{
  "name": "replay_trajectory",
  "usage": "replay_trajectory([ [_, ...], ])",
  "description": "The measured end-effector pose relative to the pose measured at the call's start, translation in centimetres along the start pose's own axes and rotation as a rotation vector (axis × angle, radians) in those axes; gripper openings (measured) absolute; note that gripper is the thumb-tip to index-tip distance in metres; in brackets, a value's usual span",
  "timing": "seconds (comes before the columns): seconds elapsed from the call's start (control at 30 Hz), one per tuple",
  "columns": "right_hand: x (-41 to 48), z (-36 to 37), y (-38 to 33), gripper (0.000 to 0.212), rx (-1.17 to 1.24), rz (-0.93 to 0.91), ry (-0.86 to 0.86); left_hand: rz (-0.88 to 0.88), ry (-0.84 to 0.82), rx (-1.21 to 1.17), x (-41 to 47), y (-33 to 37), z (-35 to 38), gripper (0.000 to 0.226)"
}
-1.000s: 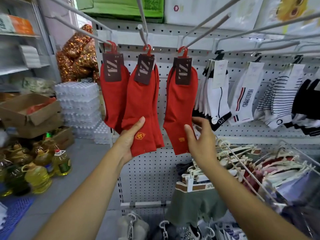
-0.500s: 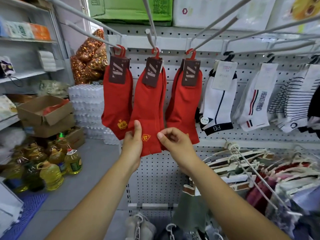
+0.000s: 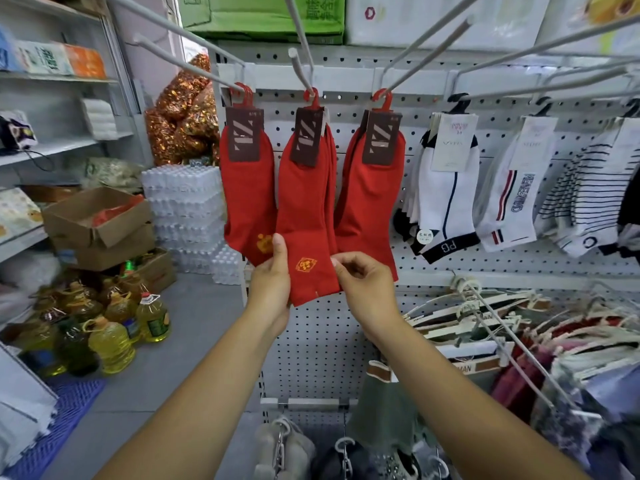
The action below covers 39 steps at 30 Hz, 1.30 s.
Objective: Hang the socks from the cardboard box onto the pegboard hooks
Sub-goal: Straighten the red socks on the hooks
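Red socks (image 3: 247, 202) hang in 3 bunches on hooks (image 3: 300, 60) of the pegboard (image 3: 346, 327). The left hand (image 3: 272, 285) grips the middle bunch (image 3: 304, 209) at its toe end, thumb on the front. The right hand (image 3: 363, 289) pinches its right edge. The cardboard box (image 3: 104, 233) sits on other boxes, well apart at left.

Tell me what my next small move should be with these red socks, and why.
Probably let go and turn to the cardboard box for another pair. The middle red socks already hang from their hook, the left hand and right hand only grip their toe end, and something red lies in the box.
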State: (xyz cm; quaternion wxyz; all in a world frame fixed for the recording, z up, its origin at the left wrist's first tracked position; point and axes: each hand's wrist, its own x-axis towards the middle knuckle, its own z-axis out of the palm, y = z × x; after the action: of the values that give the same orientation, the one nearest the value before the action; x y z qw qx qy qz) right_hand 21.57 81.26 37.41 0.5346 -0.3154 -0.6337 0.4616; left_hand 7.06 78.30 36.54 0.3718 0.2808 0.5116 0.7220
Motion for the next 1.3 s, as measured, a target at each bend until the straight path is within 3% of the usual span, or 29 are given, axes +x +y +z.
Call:
replay_trajectory([
  [0.1,0.0,0.0,-0.2,0.010,0.021,0.036,-0.024,0.006,0.035,0.024,0.1,-0.5,0.2,0.064],
  [0.17,0.0,-0.5,-0.3,0.023,0.038,0.120,-0.064,0.046,0.079,0.099,0.5,-0.6,-0.2,0.063],
  [0.27,0.1,-0.9,-0.7,0.040,0.132,0.237,-0.131,0.073,0.082,0.123,0.3,-0.4,-0.2,0.093],
  [0.37,0.0,-0.8,-0.9,0.032,0.107,0.194,-0.174,0.057,-0.009,0.092,0.1,-0.1,-0.1,0.111],
  [0.47,-0.1,-0.7,-1.0,0.033,0.070,0.161,-0.151,0.067,-0.178,0.060,0.1,-0.2,-0.1,0.068],
  [0.53,0.1,-0.8,-1.2,0.036,0.060,0.153,-0.130,0.084,-0.192,0.068,0.3,-0.1,0.0,0.047],
  [0.6,0.3,-1.1,-1.4,0.032,-0.034,0.068,-0.072,0.097,-0.173,0.082,0.5,0.1,0.3,0.048],
  [0.7,1.1,-2.3,-1.3,0.027,-0.212,-0.096,0.194,0.092,-0.104,0.148,1.6,0.3,0.6,0.056],
  [0.8,2.7,-3.6,-1.0,0.052,-0.336,-0.067,0.302,0.079,-0.029,0.169,2.9,0.7,0.9,0.052],
  [0.93,5.3,-3.8,-1.0,0.094,-0.330,0.074,0.155,-0.053,-0.019,0.130,4.1,1.5,1.5,0.044],
  [1.0,6.4,-3.8,-1.0,0.089,-0.309,0.092,0.108,-0.183,-0.064,0.174,4.4,2.0,1.6,0.037],
  [1.13,7.4,-4.0,-0.2,0.049,-0.368,0.114,0.029,-0.324,-0.138,0.428,3.9,1.3,1.0,0.054],
  [1.23,7.1,-4.4,0.6,0.033,-0.379,0.113,0.012,-0.180,0.099,0.497,2.8,0.3,-0.3,0.051],
  [1.3,6.9,-4.7,0.9,0.040,-0.432,0.121,0.014,-0.149,0.157,0.467,1.2,0.5,-1.8,0.074],
])
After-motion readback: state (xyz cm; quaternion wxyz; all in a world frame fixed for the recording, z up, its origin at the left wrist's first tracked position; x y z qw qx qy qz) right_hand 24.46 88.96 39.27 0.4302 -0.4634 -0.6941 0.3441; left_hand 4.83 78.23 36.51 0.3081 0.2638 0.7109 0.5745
